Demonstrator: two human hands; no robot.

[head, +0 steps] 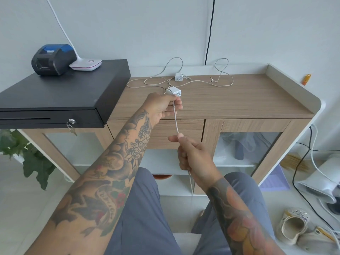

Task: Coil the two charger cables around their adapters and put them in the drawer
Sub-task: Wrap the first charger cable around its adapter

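Near the middle of the frame the left hand (162, 105) pinches a white adapter (174, 91) at its fingertips, holding it just above the front of the wooden cabinet top (248, 100). A pale cable (176, 120) runs down from the adapter, taut, to the right hand (193, 155), whose fingers are curled round it; the slack hangs on below that fist. I see no turns around the adapter yet, so the coiling looks barely begun, if at all.

The second adapter (178, 77) lies further back on the cabinet top, toward the wall, untouched, with loose cable (223, 83) in open loops to both sides of it. Which loops belong to which charger I cannot tell.

The drawer (191, 133) below the cabinet top, in the centre of the frame, appears closed. By my reckoning nearly everything remains: wrap this cable, wrap the other, open the drawer and put both in.
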